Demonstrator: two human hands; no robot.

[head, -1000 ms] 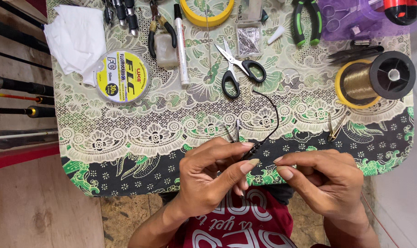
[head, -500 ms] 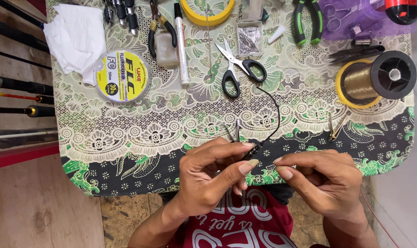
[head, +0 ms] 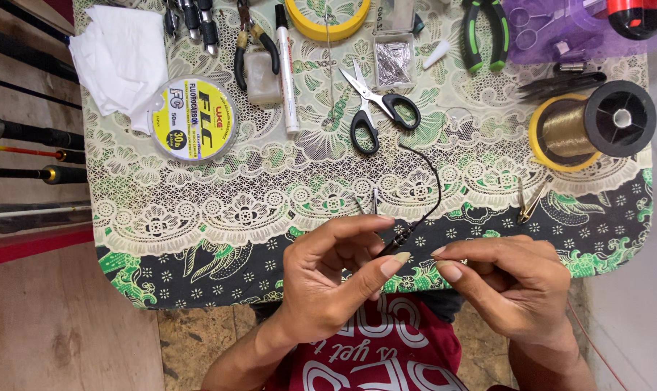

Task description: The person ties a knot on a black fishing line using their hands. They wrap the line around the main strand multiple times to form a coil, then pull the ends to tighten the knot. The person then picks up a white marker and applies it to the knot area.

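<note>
Over the near edge of a small table (head: 198, 239) with a green and cream patterned cloth, my left hand (head: 328, 286) pinches the lower end of a thin black wire (head: 431, 185) that curves up over the cloth. My right hand (head: 509, 286) is close beside it, thumb and forefinger pinched together on something too fine to make out, likely a thin line. Two small metal hooks (head: 368, 203) stick up just beyond my left fingers.
On the table lie black-handled scissors (head: 375, 108), a round yellow line spool (head: 194, 119), a large spool of brownish line (head: 596, 123), a white marker (head: 287, 69), green-handled pliers (head: 484, 32), a yellow tape ring (head: 327, 14), white tissue (head: 118, 58) and a metal clip (head: 529, 203). Fishing rods (head: 31, 134) lie at the left.
</note>
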